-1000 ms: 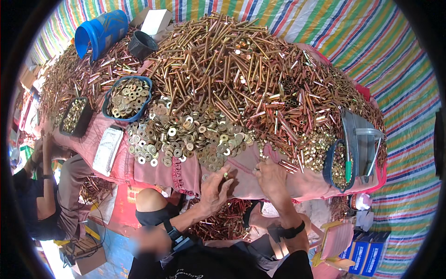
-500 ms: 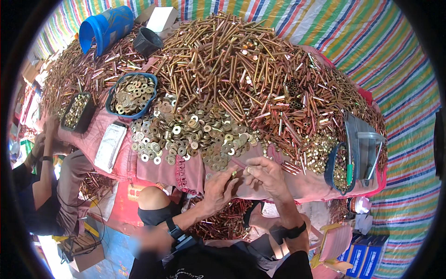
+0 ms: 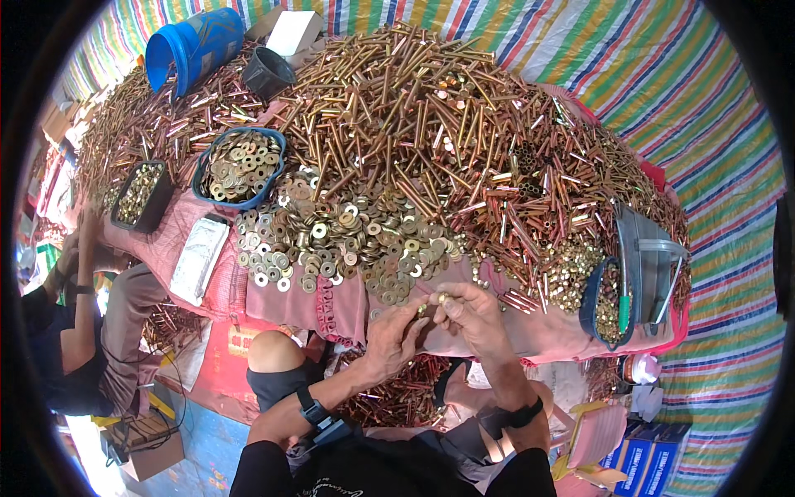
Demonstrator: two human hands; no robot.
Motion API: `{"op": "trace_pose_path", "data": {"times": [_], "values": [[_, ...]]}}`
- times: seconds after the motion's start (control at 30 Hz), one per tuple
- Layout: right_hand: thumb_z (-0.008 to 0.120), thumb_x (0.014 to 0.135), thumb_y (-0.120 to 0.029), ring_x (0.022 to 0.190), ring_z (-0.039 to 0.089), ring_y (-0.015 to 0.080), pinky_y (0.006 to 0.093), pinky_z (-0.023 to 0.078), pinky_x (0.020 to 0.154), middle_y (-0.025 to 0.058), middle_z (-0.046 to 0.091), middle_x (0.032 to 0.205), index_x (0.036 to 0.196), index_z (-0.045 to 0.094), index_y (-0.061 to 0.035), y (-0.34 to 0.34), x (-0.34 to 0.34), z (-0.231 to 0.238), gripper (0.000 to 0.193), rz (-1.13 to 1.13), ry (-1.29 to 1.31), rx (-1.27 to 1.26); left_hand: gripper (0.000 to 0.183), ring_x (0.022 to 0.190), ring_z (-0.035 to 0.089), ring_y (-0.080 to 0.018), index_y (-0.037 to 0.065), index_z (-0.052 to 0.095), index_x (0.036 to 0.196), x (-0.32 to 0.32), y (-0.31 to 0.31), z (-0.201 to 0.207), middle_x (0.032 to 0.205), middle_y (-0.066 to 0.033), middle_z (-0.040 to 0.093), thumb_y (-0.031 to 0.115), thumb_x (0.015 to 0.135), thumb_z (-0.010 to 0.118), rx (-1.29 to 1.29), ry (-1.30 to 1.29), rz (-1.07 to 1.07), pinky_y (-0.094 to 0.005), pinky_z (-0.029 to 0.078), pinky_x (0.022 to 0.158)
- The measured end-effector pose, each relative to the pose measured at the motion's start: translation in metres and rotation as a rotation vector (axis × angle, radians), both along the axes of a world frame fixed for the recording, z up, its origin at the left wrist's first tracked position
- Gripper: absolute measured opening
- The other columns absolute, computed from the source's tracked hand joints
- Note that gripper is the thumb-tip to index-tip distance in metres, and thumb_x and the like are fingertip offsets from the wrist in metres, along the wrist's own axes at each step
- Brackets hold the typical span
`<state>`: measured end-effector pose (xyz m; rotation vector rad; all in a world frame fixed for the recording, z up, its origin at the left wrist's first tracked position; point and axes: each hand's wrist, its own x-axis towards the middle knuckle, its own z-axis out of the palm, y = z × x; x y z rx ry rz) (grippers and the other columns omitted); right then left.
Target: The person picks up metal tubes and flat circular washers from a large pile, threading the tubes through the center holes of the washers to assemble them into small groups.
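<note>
My left hand (image 3: 392,341) is closed in a pinch, with a small brass-coloured nut (image 3: 422,310) at its fingertips. Right beside it, my right hand (image 3: 475,321) has its fingers curled, and another small brass-coloured piece (image 3: 443,296) shows between thumb and forefinger. The fingertips of both hands nearly meet above the pink cloth (image 3: 389,319). Just beyond them lies a heap of flat round washers (image 3: 348,236). Loose brass-coloured nuts (image 3: 571,277) are scattered to the right, next to a large mound of long coppery bolts and sleeves (image 3: 397,108).
A blue tub of washers (image 3: 199,186) and a dark tray of small nuts (image 3: 153,217) stand to the left. At the right are a dark blue tub (image 3: 593,319) and a grey container (image 3: 650,240). A blue bucket (image 3: 195,51) lies far left. Another person's arm (image 3: 83,273) reaches in.
My two hands have drawn closer together, fingertips nearly meeting. The reddish rod that stuck out by my right fingers no longer shows clearly; a brass-coloured piece shows there now.
</note>
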<state>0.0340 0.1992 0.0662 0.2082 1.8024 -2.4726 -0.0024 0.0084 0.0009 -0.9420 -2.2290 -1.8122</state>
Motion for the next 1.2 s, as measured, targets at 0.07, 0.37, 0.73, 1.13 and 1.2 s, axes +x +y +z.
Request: {"op": "trace_pose_path", "data": {"times": [0.07, 0.37, 0.73, 1.13, 1.2], "values": [[0.07, 0.105, -0.013, 0.09, 0.07, 0.0117, 0.0242, 0.055, 0.074, 0.0085, 0.075, 0.112, 0.133, 0.066, 0.0044, -0.006, 0.001, 0.004, 0.033, -0.001, 0.073, 0.143, 0.041, 0.088, 0.073, -0.0309, 0.001, 0.066, 0.136, 0.0, -0.001, -0.001, 0.103, -0.0182, 0.073, -0.001, 0.096, 0.072, -0.022, 0.01, 0.009, -0.0376, 0.058, 0.077], [0.076, 0.097, -0.009, 0.089, 0.069, 0.0162, 0.0293, 0.056, 0.074, 0.0099, 0.071, 0.104, 0.116, 0.071, -0.0001, -0.027, -0.001, 0.027, 0.022, -0.052, 0.55, 0.986, 0.042, 0.073, 0.066, -0.0314, 0.003, 0.068, 0.129, -0.002, 0.0, -0.004, 0.087, -0.0132, 0.069, -0.001, 0.087, 0.076, 0.004, 0.09, 0.014, -0.0418, 0.052, 0.066], [0.081, 0.093, -0.011, 0.082, 0.071, 0.0166, 0.0308, 0.058, 0.07, 0.0095, 0.07, 0.1, 0.111, 0.069, -0.0012, -0.039, 0.01, 0.031, 0.023, -0.104, 0.292, 0.962, 0.036, 0.075, 0.064, -0.0325, 0.004, 0.069, 0.12, -0.004, 0.0, -0.005, 0.086, -0.0114, 0.067, -0.002, 0.086, 0.074, 0.007, 0.106, -0.004, -0.0427, 0.051, 0.068], [0.084, 0.091, -0.013, 0.082, 0.07, 0.0171, 0.032, 0.055, 0.068, 0.0111, 0.071, 0.103, 0.113, 0.072, -0.0001, -0.034, 0.012, 0.022, 0.029, -0.098, 0.4, 1.049, 0.034, 0.071, 0.062, -0.0333, 0.006, 0.07, 0.117, -0.005, 0.001, -0.01, 0.079, -0.0112, 0.061, -0.001, 0.084, 0.074, -0.017, 0.125, -0.007, -0.0433, 0.048, 0.065], [0.085, 0.09, -0.014, 0.081, 0.069, 0.0151, 0.0308, 0.055, 0.068, 0.0095, 0.07, 0.099, 0.11, 0.072, -0.001, -0.035, 0.012, 0.021, 0.027, -0.084, 0.254, 0.972, 0.031, 0.072, 0.062, -0.0337, 0.006, 0.069, 0.113, -0.006, 0.001, -0.009, 0.079, -0.0114, 0.061, -0.001, 0.084, 0.074, -0.035, 0.129, -0.014, -0.0435, 0.049, 0.066]]}}
